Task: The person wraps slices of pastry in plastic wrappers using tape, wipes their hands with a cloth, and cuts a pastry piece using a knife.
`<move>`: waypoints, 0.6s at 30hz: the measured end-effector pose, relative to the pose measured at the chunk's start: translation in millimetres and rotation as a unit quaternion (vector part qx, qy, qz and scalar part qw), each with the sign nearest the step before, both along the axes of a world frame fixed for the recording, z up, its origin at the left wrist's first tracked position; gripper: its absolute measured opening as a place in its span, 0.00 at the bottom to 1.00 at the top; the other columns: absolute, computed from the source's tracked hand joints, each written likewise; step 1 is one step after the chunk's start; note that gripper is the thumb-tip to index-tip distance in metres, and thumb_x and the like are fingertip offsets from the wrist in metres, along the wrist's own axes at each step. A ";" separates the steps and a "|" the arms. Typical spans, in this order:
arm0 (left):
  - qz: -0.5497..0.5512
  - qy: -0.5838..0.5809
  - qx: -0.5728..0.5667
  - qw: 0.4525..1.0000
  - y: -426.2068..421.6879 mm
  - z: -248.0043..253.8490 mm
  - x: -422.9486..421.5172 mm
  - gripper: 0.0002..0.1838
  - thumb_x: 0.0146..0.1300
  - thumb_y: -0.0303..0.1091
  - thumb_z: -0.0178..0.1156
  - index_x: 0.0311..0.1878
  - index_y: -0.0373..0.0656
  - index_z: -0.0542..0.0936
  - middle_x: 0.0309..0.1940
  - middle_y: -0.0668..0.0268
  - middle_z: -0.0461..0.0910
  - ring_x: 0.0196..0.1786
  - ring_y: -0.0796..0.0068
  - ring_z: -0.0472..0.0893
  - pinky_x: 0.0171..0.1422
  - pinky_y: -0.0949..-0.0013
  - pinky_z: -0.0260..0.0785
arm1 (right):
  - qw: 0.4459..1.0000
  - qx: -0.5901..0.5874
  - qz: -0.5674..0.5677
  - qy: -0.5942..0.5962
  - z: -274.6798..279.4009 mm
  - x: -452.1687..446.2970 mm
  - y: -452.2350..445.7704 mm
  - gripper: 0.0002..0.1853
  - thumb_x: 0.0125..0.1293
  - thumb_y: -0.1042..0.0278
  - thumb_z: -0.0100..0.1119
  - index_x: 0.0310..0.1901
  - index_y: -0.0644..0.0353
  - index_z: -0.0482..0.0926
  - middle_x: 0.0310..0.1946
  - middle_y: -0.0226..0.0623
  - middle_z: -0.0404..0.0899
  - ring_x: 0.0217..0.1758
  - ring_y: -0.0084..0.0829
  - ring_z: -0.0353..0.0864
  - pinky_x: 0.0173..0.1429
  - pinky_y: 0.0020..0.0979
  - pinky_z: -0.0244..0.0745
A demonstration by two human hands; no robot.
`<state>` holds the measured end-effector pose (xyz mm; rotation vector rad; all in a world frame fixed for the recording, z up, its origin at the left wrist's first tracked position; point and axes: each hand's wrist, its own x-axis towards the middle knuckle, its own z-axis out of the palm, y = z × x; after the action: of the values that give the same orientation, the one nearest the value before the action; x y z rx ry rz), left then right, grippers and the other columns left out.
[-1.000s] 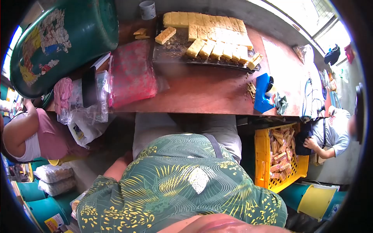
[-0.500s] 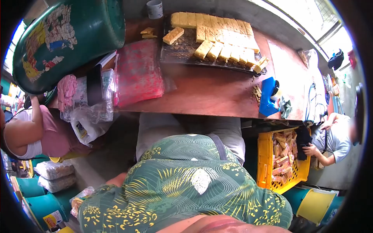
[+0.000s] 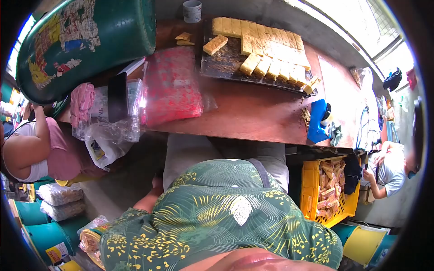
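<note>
My left forearm (image 3: 149, 200) hangs low beside my grey trousers, and the hand at its end is lost in shadow, so its fingers cannot be made out. My right hand is out of view. In front of me on the red-brown table (image 3: 248, 110) lies a dark baking tray (image 3: 221, 67) with rows of cut yellow cake bars (image 3: 271, 43). One separate bar (image 3: 215, 45) rests at its left, and another leans at the right corner. Left of the tray are pink-printed plastic wrappers (image 3: 174, 86). A blue tape dispenser (image 3: 318, 122) stands near the right front edge.
A big green drum (image 3: 122, 31) lies at the left, near clear plastic bags (image 3: 97, 113) with a black flat object (image 3: 117, 97) on top. A mug (image 3: 192, 11) stands behind. A yellow crate (image 3: 309, 189) holds wrapped bars at right. Two other people are at the sides.
The view has shifted, so the table's things sit further right. My left forearm has swung forward towards my trousers. The person at right has moved an arm. Nothing on the table has visibly changed place.
</note>
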<state>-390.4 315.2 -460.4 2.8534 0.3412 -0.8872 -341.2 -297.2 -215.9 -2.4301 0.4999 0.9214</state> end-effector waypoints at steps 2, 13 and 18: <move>0.006 0.004 0.007 1.000 -0.4 6.7 9.0 0.25 0.75 0.51 0.51 0.62 0.47 0.85 0.65 0.51 0.82 0.68 0.50 0.81 0.68 0.47 0.77 | 0.998 -0.037 0.038 0.018 25.0 16.5 7.0 0.20 0.71 0.55 0.59 0.57 0.55 0.88 0.59 0.52 0.85 0.63 0.50 0.84 0.65 0.45 0.80; 0.067 0.100 -0.053 0.991 -10.2 81.1 42.0 0.25 0.74 0.52 0.52 0.62 0.48 0.85 0.64 0.51 0.83 0.65 0.50 0.84 0.66 0.48 0.78 | 0.943 -0.046 0.325 -0.060 175.4 149.9 76.9 0.14 0.63 0.64 0.73 0.49 0.57 0.88 0.42 0.49 0.88 0.50 0.53 0.87 0.55 0.42 0.83; -0.008 0.028 -0.081 0.996 7.9 76.3 54.3 0.24 0.73 0.50 0.54 0.62 0.46 0.85 0.63 0.49 0.83 0.65 0.49 0.84 0.66 0.49 0.78 | 0.826 0.112 0.370 -0.410 230.4 230.3 141.5 0.18 0.66 0.67 0.71 0.56 0.60 0.82 0.50 0.47 0.83 0.56 0.50 0.83 0.62 0.44 0.79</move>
<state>-336.1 323.1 -384.1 2.6913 0.2410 -0.9529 -110.9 -155.7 14.4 -2.4855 -0.8614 0.0676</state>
